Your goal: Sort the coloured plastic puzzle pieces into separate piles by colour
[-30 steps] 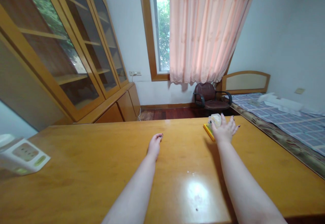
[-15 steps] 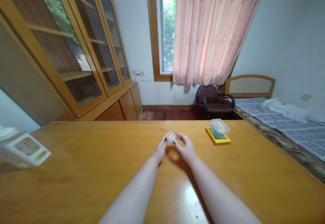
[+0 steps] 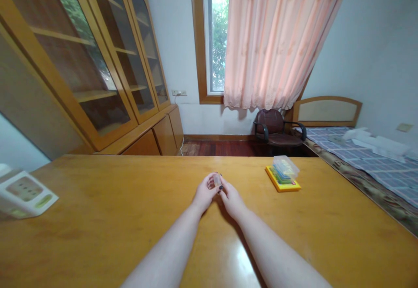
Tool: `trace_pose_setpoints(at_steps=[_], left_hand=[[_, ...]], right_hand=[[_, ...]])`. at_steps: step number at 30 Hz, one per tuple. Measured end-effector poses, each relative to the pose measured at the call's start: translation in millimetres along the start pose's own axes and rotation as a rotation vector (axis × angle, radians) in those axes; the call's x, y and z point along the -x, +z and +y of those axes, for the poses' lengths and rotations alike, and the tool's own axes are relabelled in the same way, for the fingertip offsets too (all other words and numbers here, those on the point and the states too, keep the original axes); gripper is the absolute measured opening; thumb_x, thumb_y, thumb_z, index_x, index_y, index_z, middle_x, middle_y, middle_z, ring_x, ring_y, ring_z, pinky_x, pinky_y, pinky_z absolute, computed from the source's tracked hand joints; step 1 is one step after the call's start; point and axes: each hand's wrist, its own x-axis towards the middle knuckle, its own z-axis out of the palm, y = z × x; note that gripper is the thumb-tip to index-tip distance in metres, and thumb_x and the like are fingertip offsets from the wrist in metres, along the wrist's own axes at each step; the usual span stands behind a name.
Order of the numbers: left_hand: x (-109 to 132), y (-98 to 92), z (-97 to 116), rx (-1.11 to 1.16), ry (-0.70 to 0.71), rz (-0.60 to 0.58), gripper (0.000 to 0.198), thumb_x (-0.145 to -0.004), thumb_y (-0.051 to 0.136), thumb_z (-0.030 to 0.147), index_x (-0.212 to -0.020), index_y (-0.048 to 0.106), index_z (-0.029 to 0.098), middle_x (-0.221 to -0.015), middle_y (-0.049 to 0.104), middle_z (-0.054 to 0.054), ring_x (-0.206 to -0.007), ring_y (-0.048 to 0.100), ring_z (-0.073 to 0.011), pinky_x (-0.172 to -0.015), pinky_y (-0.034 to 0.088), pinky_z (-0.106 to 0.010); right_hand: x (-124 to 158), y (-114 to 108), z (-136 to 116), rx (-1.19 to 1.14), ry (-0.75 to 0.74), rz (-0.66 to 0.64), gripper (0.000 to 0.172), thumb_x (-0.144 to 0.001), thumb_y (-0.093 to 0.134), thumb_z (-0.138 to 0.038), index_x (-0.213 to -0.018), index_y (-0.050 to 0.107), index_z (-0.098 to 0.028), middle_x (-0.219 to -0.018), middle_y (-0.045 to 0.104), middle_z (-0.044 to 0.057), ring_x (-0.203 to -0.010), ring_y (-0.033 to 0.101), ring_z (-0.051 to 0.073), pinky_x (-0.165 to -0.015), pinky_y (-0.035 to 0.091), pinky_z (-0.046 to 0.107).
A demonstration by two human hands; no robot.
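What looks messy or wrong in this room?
Nothing clearly looks spilled or broken. The clear box seems a bit crooked on the flat yellow thing, and something white lies loosely on the bed, which looks untidy.

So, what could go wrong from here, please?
The small translucent object might slip, since the left hand and the right hand seem to hold it only by the fingers, above the glossy brown wooden table. The clear plastic box might slide, because it appears to sit askew on the flat yellow box.
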Motion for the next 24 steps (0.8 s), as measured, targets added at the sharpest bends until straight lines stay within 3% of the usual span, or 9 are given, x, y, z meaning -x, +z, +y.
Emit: trace_pose_setpoints(at_steps=[10, 16, 24], left_hand=[[-1, -2.8, -9, 0.072, -0.085, 0.016, 0.054, -0.057, 0.079, 0.019, -0.105, 0.055, 0.016, -0.114, 0.063, -0.014, -0.106, 0.06, -0.0228, -0.097, 0.044, -0.039], [4, -1.5, 0, -0.02, -0.054, -0.054, 0.04, -0.069, 0.071, 0.042, -0.094, 0.058, 0.014, -0.099, 0.069, -0.011, -0.095, 0.063, -0.0214, -0.088, 0.047, -0.035], [11, 4.7, 3, -0.115, -0.052, 0.017, 0.038, -0.071, 0.064, 0.051, -0.083, 0.058, 0.016, -0.079, 0.069, -0.006, -0.077, 0.064, -0.019, -0.073, 0.048, -0.03]], right_hand=[[-1, 0, -4, 0.05, 0.06, -0.06, 0.048, -0.087, 0.039, -0.017, -0.135, 0.045, -0.018, -0.127, 0.057, 0.011, -0.115, 0.055, 0.021, -0.099, 0.041, 0.037], [5, -7, -22, 0.33, 0.098, -0.079, 0.041, -0.094, 0.034, -0.028, -0.132, 0.048, -0.021, -0.117, 0.064, 0.011, -0.102, 0.062, 0.023, -0.086, 0.047, 0.033], [9, -6, -33, 0.639, 0.09, -0.057, 0.037, -0.096, 0.029, -0.026, -0.12, 0.055, -0.014, -0.099, 0.069, 0.012, -0.087, 0.066, 0.022, -0.075, 0.047, 0.03]])
